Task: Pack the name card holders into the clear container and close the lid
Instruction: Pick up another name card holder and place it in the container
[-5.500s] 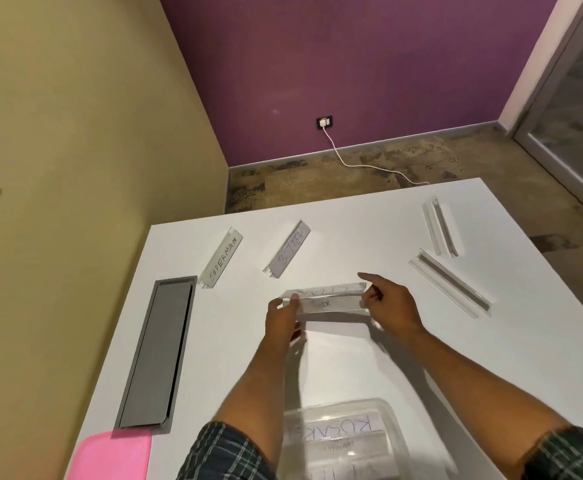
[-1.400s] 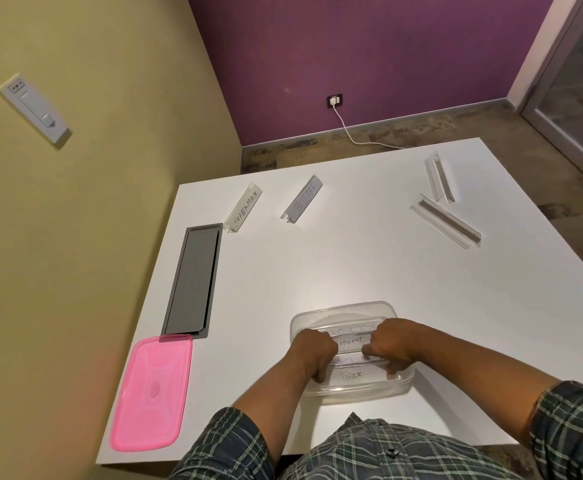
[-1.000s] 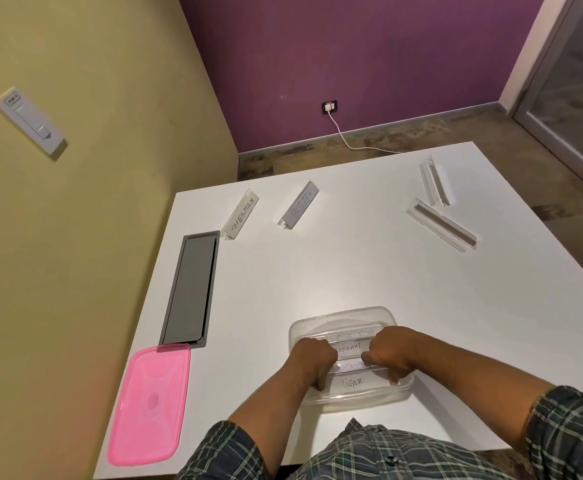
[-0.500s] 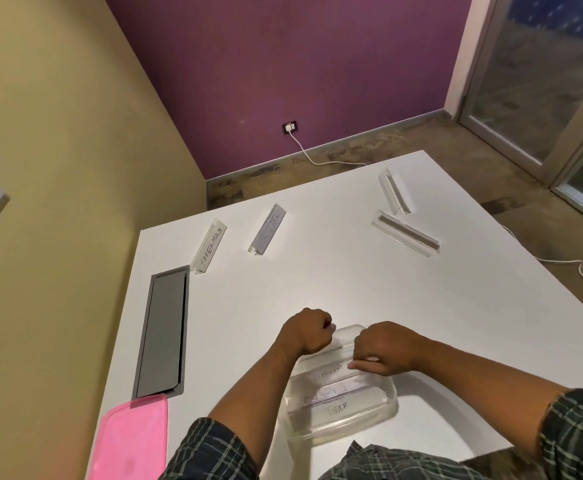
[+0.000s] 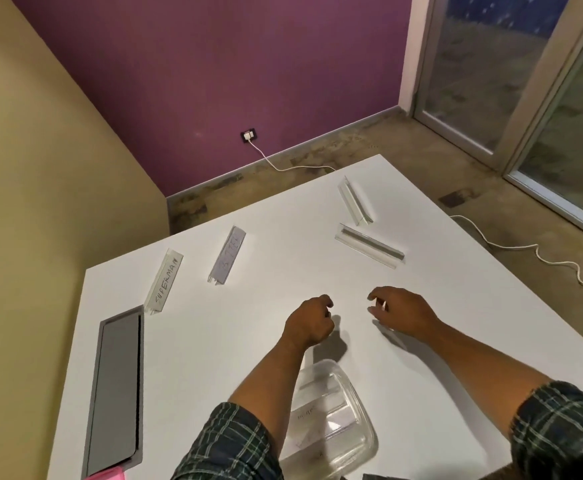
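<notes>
The clear container sits at the table's near edge with several name card holders inside, partly hidden by my left forearm. My left hand and my right hand hover over the bare table beyond it, fingers loosely curled and holding nothing. Further off lie a holder marked SUPERMAN, a second labelled holder, and two clear holders at the back right. A corner of the pink lid shows at the bottom left.
A grey cable hatch is set into the white table on the left. A white cable runs across the floor to the right. Yellow and purple walls stand behind, with glass doors at the right.
Both hands let go of the holders inside the container and moved forward over the table. The view swung up and right, so the container is now at the bottom.
</notes>
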